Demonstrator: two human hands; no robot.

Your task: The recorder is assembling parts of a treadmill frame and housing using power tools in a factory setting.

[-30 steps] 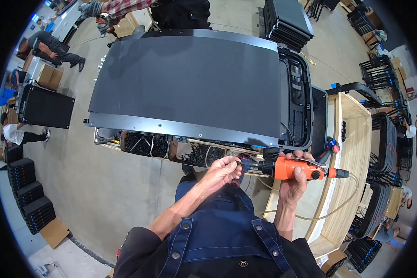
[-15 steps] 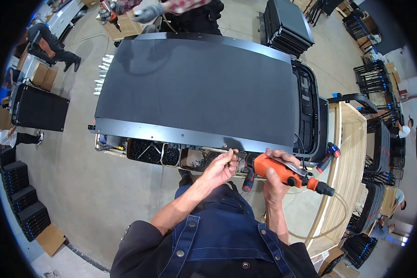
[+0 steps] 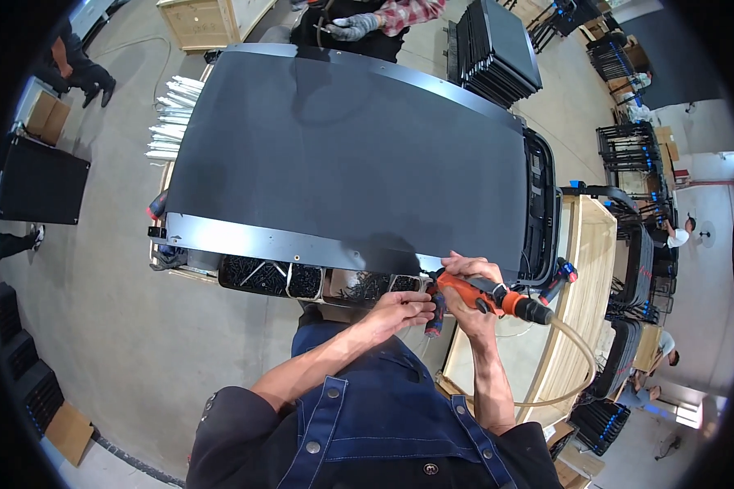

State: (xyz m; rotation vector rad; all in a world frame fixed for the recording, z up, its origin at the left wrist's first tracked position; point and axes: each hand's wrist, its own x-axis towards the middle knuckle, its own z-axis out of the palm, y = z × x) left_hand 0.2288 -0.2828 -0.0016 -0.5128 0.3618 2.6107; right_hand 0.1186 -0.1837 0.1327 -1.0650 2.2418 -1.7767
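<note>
A large dark panel (image 3: 342, 155) lies in front of me, with a shiny metal strip (image 3: 261, 240) along its near edge. My right hand (image 3: 476, 319) is wrapped round an orange air screwdriver (image 3: 463, 290), whose hose trails to the right. The tool's front end meets the strip's near edge, right of its middle; shadow hides the exact contact. Just left of and below the tool's front is my left hand (image 3: 401, 313), fingers curled together; whatever they hold is hidden. A dark power screwdriver with red parts (image 3: 435, 319) hangs beneath the orange tool.
Bins of black screws (image 3: 257, 277) sit below the panel's near edge. Another power screwdriver (image 3: 559, 281) rests by a wooden crate (image 3: 575, 277) at right. Across the panel is a co-worker's gloved hand (image 3: 353, 27). Stacked dark panels (image 3: 497, 53) stand at far right, white rods (image 3: 175, 118) at left.
The orange screwdriver has moved left and its front now reaches the strip's edge. My left hand has drawn down from the strip. The co-worker's red tool has left the view.
</note>
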